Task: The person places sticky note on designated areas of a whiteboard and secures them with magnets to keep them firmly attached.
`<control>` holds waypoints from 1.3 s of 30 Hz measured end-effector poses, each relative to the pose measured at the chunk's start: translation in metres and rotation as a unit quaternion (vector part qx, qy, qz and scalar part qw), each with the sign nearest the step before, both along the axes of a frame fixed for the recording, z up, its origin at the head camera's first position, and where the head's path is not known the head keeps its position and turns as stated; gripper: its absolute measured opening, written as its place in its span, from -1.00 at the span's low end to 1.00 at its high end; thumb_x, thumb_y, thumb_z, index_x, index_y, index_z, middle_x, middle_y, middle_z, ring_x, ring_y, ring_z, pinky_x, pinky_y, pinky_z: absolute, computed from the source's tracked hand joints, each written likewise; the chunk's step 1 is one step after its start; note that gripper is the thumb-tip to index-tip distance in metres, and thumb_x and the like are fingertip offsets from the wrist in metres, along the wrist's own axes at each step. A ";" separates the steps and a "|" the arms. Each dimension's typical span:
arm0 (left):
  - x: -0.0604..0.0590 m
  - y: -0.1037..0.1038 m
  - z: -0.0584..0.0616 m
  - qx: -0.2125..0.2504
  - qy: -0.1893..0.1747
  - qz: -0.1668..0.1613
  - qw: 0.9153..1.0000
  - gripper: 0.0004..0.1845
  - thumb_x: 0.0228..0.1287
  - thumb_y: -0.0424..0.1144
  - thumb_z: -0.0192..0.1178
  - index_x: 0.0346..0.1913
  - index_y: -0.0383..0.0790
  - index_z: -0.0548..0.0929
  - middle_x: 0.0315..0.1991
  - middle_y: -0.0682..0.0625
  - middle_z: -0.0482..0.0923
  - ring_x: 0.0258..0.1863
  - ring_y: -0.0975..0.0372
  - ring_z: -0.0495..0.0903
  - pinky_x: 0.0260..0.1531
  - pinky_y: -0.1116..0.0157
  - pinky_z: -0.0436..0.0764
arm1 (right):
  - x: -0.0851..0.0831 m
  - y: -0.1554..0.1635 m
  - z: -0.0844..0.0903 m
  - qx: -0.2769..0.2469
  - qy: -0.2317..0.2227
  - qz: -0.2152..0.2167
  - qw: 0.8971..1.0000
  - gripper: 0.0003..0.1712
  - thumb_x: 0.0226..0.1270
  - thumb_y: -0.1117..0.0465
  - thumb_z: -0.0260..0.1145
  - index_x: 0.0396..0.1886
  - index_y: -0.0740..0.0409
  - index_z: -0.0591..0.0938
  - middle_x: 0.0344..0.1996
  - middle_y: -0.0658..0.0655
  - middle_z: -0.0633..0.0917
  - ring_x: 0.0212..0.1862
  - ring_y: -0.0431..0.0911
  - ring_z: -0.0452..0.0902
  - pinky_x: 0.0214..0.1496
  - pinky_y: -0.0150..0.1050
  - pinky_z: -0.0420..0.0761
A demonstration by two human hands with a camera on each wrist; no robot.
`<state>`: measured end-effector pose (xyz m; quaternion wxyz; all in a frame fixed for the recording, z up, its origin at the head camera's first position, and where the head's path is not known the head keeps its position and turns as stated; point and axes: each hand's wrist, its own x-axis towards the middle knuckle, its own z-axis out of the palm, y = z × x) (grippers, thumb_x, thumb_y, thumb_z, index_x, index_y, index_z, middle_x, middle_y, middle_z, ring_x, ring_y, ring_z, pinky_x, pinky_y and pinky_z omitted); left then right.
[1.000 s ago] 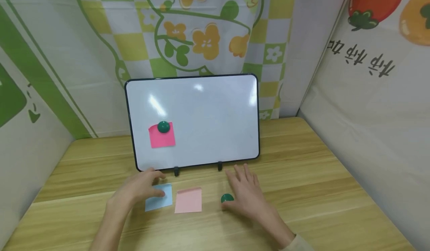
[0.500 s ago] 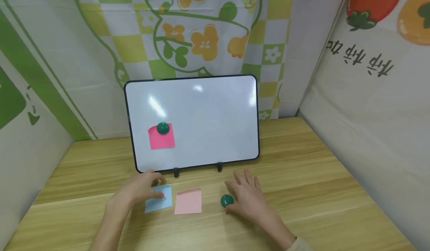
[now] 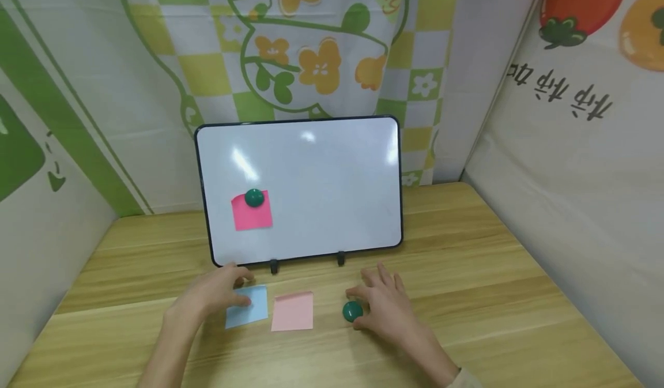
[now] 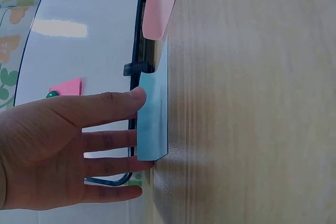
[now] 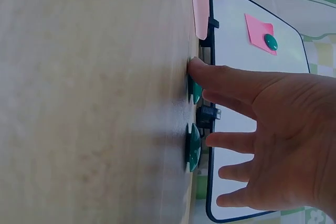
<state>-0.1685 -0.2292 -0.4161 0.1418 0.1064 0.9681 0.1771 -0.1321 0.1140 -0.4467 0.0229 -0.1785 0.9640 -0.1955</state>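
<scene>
Nearest on the bench (image 3: 467, 319), the left hand (image 3: 210, 296) is laid with straight fingers (image 4: 113, 103) on the left part of a blue note (image 3: 248, 306), whose near left corner is hidden beneath it. Just right, untouched, a pale pink note (image 3: 293, 312) is seen. The right hand (image 3: 386, 307) is spread, thumb beside a green magnet (image 3: 353, 311); a second magnet (image 5: 192, 146) under the palm is shown only by the right wrist view. Farther off, the whiteboard (image 3: 321, 186) is stood, a bright pink note (image 3: 252, 213) pinned by another green magnet (image 3: 254, 198).
</scene>
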 end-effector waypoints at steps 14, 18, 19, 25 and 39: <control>-0.002 0.001 -0.003 -0.002 -0.009 -0.003 1.000 -0.58 0.02 -0.22 0.45 0.01 -0.11 0.68 -0.12 -0.06 0.63 -0.07 0.06 0.63 -0.08 -0.15 0.57 | 0.001 0.002 -0.003 -0.020 -0.004 0.007 1.000 -0.56 -0.10 0.07 0.63 -0.11 -0.08 0.79 0.36 0.29 0.47 0.50 0.42 0.04 0.39 0.51 0.02; -0.003 0.001 -0.004 -0.001 -0.002 -0.006 1.000 -0.61 -0.03 -0.35 0.39 -0.03 -0.12 0.70 -0.21 -0.02 0.61 -0.19 0.15 0.57 -0.17 -0.03 0.58 | 0.000 0.002 -0.003 -0.013 0.004 0.011 1.000 -0.57 -0.06 0.02 0.62 -0.12 -0.07 0.78 0.36 0.28 0.47 0.50 0.42 0.06 0.38 0.51 0.03; -0.003 0.001 -0.004 -0.001 0.000 -0.006 1.000 -0.61 -0.04 -0.37 0.38 -0.04 -0.12 0.70 -0.22 -0.01 0.60 -0.20 0.16 0.56 -0.18 0.00 0.58 | 0.000 0.002 -0.003 -0.011 0.007 0.011 1.000 -0.57 -0.05 0.00 0.61 -0.11 -0.07 0.78 0.36 0.27 0.47 0.50 0.42 0.06 0.38 0.51 0.03; -0.001 0.002 -0.004 0.001 0.009 -0.001 1.000 -0.62 -0.02 -0.46 0.30 -0.06 -0.17 0.71 -0.30 0.00 0.55 -0.28 0.18 0.48 -0.25 0.13 0.54 | -0.002 0.001 -0.005 -0.006 0.016 0.012 1.000 -0.55 -0.06 -0.05 0.61 -0.12 -0.07 0.78 0.37 0.25 0.47 0.51 0.40 0.05 0.38 0.51 0.05; -0.001 0.000 -0.006 0.020 0.027 0.005 0.999 -0.68 0.04 -0.57 0.14 -0.23 -0.16 0.74 -0.41 0.02 0.51 -0.34 0.18 0.43 -0.39 0.27 0.40 | -0.003 0.000 -0.005 -0.019 0.014 0.006 1.000 -0.56 -0.08 0.01 0.63 -0.13 -0.06 0.78 0.37 0.25 0.46 0.52 0.39 0.03 0.40 0.50 0.02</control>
